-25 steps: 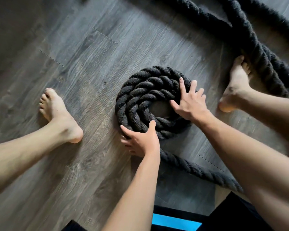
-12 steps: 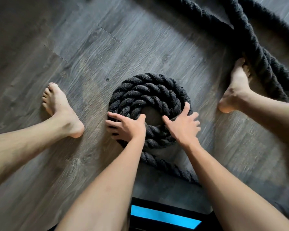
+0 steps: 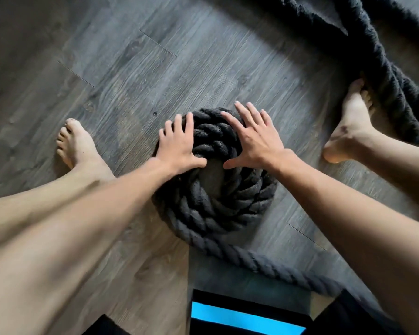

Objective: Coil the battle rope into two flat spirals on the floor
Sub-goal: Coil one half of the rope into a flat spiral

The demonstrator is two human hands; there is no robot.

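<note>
Where left hand (image 3: pixel 179 148) and right hand (image 3: pixel 254 139) press the coil (image 3: pixel 215 213), wood floor (image 3: pixel 203 68) beyond

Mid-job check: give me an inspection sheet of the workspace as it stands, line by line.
Surface: grey wood-plank floor, plank seams visible.
Job's things: one rope spiral lies flat with a few turns and an open centre; its tail runs off to the lower right; loose rope is heaped at the upper right. No second spiral in view.
Clutter: black item with a blue stripe at the bottom edge; cannot tell what it is.
Grippers: left hand and right hand are flat with fingers spread, pressing on the spiral's far side.
Cables: nothing seen.
Surroundings: bare left foot left of the spiral; bare right foot with its toes at the loose rope.
</note>
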